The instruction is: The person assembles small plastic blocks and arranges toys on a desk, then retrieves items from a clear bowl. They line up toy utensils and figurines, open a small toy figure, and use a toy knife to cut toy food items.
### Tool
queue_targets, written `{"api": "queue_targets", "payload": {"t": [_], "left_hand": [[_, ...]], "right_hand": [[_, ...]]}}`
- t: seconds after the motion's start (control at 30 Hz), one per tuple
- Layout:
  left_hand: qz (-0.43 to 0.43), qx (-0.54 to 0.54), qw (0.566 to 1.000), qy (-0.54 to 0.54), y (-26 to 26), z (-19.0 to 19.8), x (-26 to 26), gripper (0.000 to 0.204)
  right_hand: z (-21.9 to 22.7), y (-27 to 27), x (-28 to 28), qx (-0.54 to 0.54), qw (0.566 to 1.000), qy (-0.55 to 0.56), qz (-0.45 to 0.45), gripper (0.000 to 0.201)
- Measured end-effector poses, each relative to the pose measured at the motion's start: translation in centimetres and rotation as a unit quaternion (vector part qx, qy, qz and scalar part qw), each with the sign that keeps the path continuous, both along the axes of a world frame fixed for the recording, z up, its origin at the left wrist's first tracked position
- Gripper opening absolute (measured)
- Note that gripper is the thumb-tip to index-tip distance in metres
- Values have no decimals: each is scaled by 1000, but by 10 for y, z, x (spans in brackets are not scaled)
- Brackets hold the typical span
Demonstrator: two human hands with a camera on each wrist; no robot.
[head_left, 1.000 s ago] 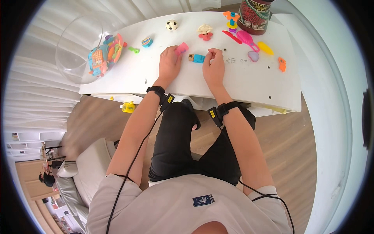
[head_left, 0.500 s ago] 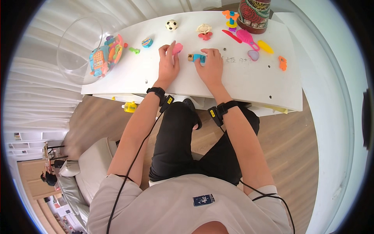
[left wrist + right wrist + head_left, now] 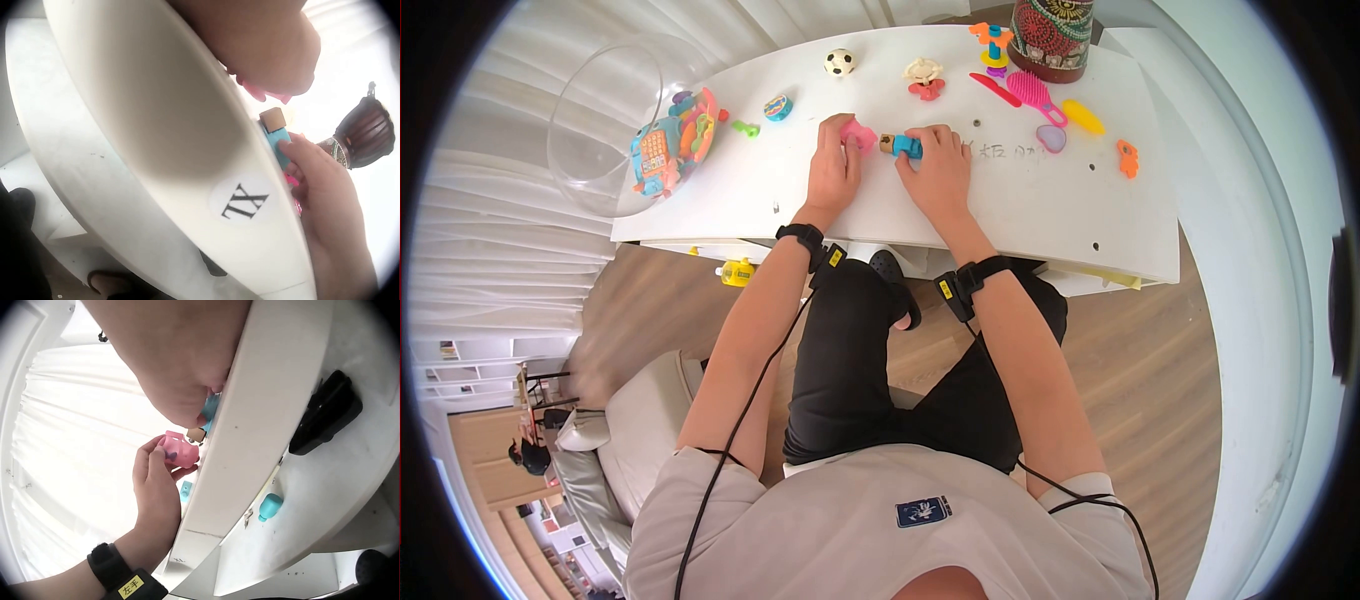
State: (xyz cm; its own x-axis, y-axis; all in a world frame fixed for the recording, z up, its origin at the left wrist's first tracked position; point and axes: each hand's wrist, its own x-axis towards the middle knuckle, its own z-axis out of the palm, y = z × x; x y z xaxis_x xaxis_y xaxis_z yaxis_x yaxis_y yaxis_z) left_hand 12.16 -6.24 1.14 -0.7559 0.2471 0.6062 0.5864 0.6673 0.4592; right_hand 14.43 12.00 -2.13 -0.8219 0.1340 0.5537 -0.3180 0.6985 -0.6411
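Observation:
In the head view my left hand (image 3: 833, 172) holds a pink hollow toy piece (image 3: 858, 136) between thumb and fingers. The right wrist view shows its rounded wall and purple marking, with my left thumb against the pink piece (image 3: 181, 452). My right hand (image 3: 938, 172) grips a blue toy piece (image 3: 907, 147) low over the white table. A tan block-shaped end (image 3: 272, 119) sticks out of the blue piece, pointing toward the pink one. A small gap separates the two pieces in the head view. Part of the blue piece is hidden by my right fingers.
A soccer-patterned ball (image 3: 840, 63), a round blue toy (image 3: 778, 108) and a red-and-cream toy (image 3: 925, 80) lie farther back. At right are a pink brush (image 3: 1030, 90), a yellow piece (image 3: 1083, 117) and a drum (image 3: 1052, 40). A clear bowl (image 3: 570, 150) with toys lies left.
My left hand has turned the pink piece and drawn it slightly left. My right fingers and thumb have moved left and closed farther over the blue piece.

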Motion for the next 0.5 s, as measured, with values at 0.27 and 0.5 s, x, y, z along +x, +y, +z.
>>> {"api": "queue_targets", "payload": {"t": [0.27, 0.5], "left_hand": [[-27, -20, 999, -26, 4, 7, 3, 52], [-54, -11, 998, -14, 3, -3, -1, 65]], "right_hand": [[0, 1, 0, -4, 1000, -9, 4, 30], [1, 2, 1, -6, 1000, -17, 12, 29]]}}
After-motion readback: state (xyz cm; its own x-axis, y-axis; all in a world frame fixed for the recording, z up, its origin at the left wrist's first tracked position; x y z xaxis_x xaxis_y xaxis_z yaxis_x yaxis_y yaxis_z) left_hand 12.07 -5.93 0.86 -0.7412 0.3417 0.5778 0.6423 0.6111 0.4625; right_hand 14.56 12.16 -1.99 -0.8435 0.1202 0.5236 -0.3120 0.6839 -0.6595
